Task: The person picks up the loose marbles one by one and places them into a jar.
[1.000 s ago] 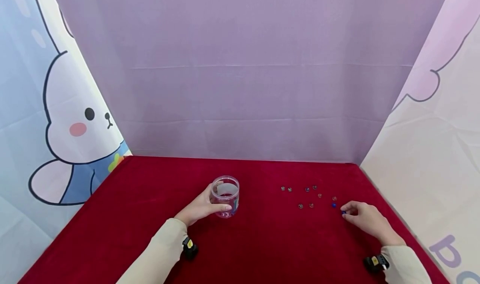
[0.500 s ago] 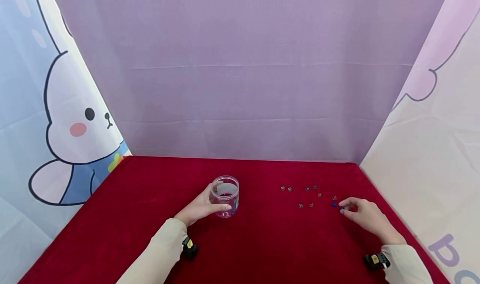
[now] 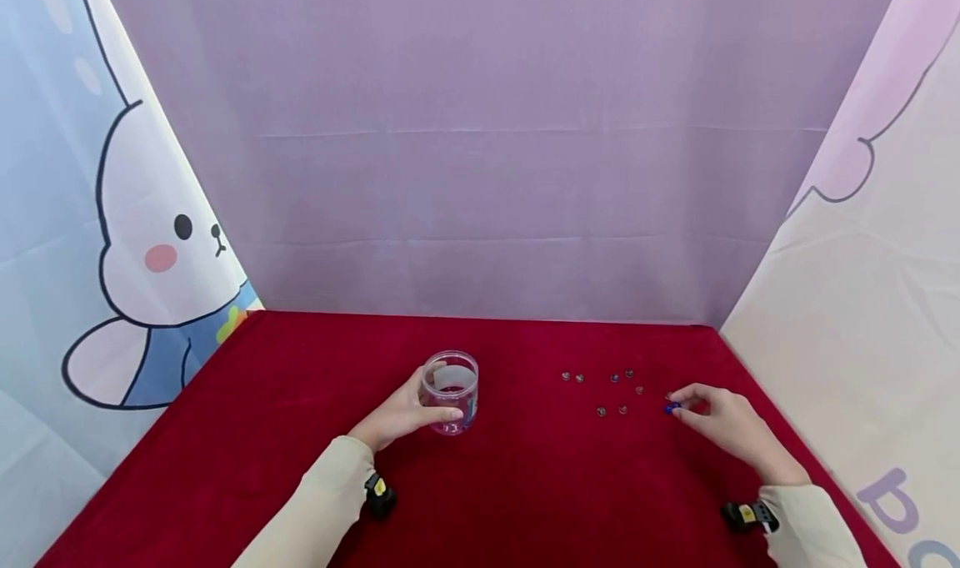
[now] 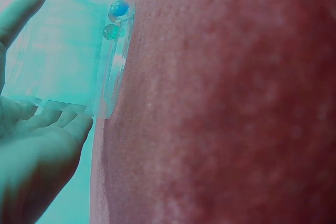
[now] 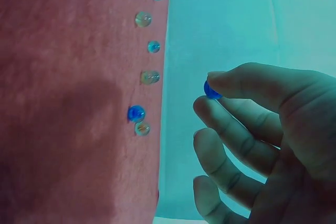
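- The relation that counts: the jar [image 3: 459, 401] lies well to the left of the right grip [image 3: 726, 426], at much the same depth on the surface [image 3: 525, 493], with most of the clear marbles [image 3: 622, 410] spread between them, mainly on the far side.
- Right grip: pinching a blue marble, the held marble [image 5: 212, 91], at its fingertips [image 5: 207, 107]; the other fingers are loosely bent. The right wrist view shows the held marble lifted off the surface.
- Left grip [image 3: 403, 411]: wrapped round the side of the jar, thumb across the near side. The jar's axis is close to upright and its mouth faces up, unblocked by the hand.
- The jar appears to rest on the surface; two marbles, one blue [image 4: 119, 8] and one greenish [image 4: 110, 32], lie at its bottom.
- Nearest the right grip is a loose blue marble [image 5: 136, 113], below the held marble, with a clear one [image 5: 142, 128] just beside it; whether those two touch is hard to tell.
- Being round, the marbles have no long axis to line up; the jar's opening, beside the left grip, is what gives direction.
- Every loose marble on the surface is nearer the right grip than the left, except perhaps the leftmost pair [image 3: 573, 377].
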Tool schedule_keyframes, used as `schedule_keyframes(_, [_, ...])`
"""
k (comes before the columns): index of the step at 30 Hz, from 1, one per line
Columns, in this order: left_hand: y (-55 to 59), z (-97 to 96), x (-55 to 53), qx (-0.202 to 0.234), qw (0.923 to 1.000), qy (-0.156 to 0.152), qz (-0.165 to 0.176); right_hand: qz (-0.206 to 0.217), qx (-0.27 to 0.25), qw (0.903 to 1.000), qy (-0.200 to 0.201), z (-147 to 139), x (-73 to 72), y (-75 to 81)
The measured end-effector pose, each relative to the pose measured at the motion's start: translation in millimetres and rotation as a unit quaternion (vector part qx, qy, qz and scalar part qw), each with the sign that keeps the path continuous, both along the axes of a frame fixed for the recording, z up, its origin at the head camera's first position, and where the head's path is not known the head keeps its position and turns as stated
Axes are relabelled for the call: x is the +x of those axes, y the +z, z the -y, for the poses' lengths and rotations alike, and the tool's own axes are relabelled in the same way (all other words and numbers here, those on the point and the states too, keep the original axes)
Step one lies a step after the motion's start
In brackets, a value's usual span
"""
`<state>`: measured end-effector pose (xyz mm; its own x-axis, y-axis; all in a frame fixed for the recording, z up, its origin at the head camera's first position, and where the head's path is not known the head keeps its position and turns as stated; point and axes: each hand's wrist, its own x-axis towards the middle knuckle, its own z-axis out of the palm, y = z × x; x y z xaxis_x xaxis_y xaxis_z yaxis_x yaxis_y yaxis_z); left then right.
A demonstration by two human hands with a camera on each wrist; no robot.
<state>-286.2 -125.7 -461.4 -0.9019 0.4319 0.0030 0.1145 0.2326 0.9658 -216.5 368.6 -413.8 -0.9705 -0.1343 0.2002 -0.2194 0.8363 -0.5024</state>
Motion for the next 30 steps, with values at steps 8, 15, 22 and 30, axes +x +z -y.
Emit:
schedule_keyframes(8, [-0.4, -0.4, 0.0, -0.001, 1.0000, 0.002, -0.002, -0.013, -0.006, 0.9999, 0.005, 7.6, -2.9, 5.2])
schedule_keyframes(15, [-1.9, -0.6, -0.7, -0.005, 1.0000, 0.002, -0.003, -0.022, -0.025, 0.9994, 0.009, 15.8, -7.1, 7.7])
schedule_keyframes(22, [-1.7, -1.3, -0.3, -0.005, 1.0000, 0.005, 0.002, -0.027, -0.033, 0.9990, 0.016, 23.7, -13.2, 8.5])
schedule_keyframes(30, [-2.3, -2.3, -1.2, -0.003, 1.0000, -0.002, -0.001, -0.037, -0.038, 0.9984, 0.019, 34.0, -20.4, 5.4])
